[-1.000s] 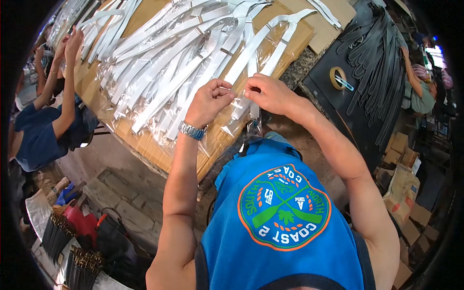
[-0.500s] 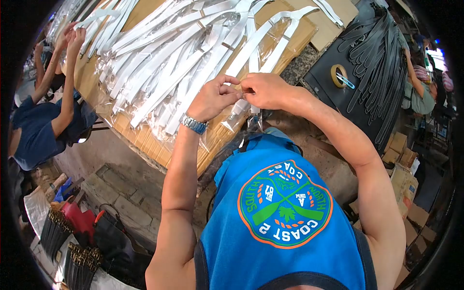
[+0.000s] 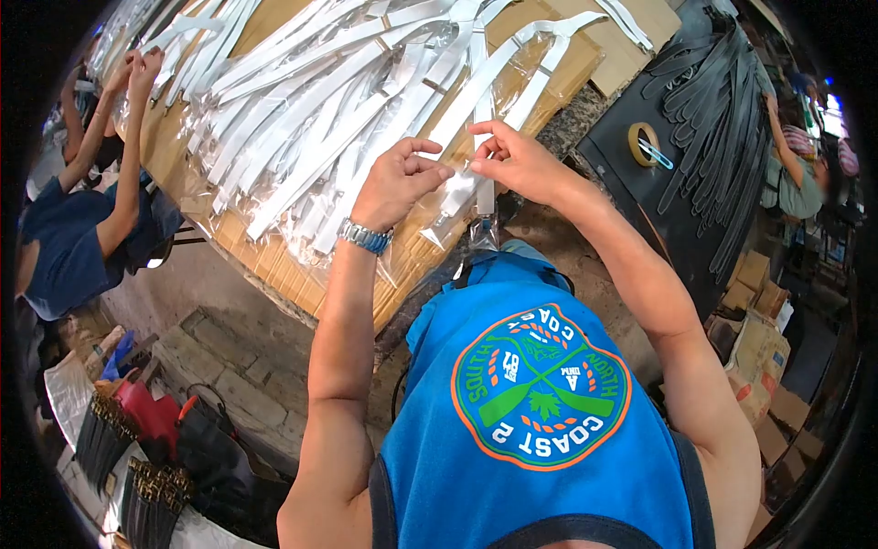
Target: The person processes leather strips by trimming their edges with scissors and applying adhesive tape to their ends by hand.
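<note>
Above the near edge of the cardboard-covered table [image 3: 265, 272], my left hand [image 3: 401, 183] has its thumb and forefinger curled close together; anything between the fingertips is too small to make out. To its right, my right hand [image 3: 519, 165] is also bent into a pinch, with a small clear bit of plastic near its fingertips. The hands are slightly apart. Beneath and between them lie white elastic straps in clear plastic bags [image 3: 457, 197]. A large pile of bagged white straps [image 3: 320, 119] spreads to the left and beyond.
A black surface [image 3: 613, 146] at right bears a tape roll [image 3: 643, 145], a light blue tool [image 3: 657, 156] and many black straps [image 3: 709, 119]. Co-workers sit at left [image 3: 78, 229] and far right [image 3: 796, 188]. Cardboard boxes [image 3: 759, 357] stand lower right; a red bag [image 3: 149, 412] lies lower left.
My right hand has moved a little away from my left, and its fingers have lifted and loosened. The fingertips, together before, now have a gap between them. My left hand has barely moved.
</note>
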The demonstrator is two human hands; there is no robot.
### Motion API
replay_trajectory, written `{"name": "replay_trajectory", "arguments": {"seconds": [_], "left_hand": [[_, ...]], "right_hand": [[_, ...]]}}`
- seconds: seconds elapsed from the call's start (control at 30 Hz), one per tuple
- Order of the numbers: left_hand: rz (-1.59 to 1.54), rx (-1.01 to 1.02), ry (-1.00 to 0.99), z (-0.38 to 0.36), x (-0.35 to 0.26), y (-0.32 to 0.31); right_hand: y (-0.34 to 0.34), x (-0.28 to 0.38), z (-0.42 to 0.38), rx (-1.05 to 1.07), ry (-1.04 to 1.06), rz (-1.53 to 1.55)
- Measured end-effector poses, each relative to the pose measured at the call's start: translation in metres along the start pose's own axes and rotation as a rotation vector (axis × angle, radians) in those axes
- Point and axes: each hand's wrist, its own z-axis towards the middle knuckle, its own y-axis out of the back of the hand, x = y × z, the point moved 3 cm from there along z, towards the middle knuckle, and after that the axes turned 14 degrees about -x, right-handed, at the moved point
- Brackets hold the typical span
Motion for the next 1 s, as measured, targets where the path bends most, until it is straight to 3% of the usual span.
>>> {"name": "replay_trajectory", "arguments": {"seconds": [0.2,0.3,0.4,0.53,1.0], "left_hand": [[0.040,-0.016,-0.001,0.005,-0.003,0.004],[0.053,-0.175,-0.011,0.011,0.010,0.027],[0.381,-0.171,-0.048,-0.001,0.010,0.042],[0.578,-0.222,-0.057,-0.012,0.023,0.050],[0.663,-0.320,-0.043,-0.023,0.035,0.041]], "right_hand": [[-0.018,-0.004,0.014,0.001,0.018,0.078],[-0.023,-0.014,0.034,-0.018,0.037,0.034],[-0.027,-0.023,0.051,-0.039,0.065,-0.015],[-0.030,-0.018,0.063,-0.080,0.082,-0.160],[-0.042,-0.018,0.071,-0.167,0.154,-0.544]]}}
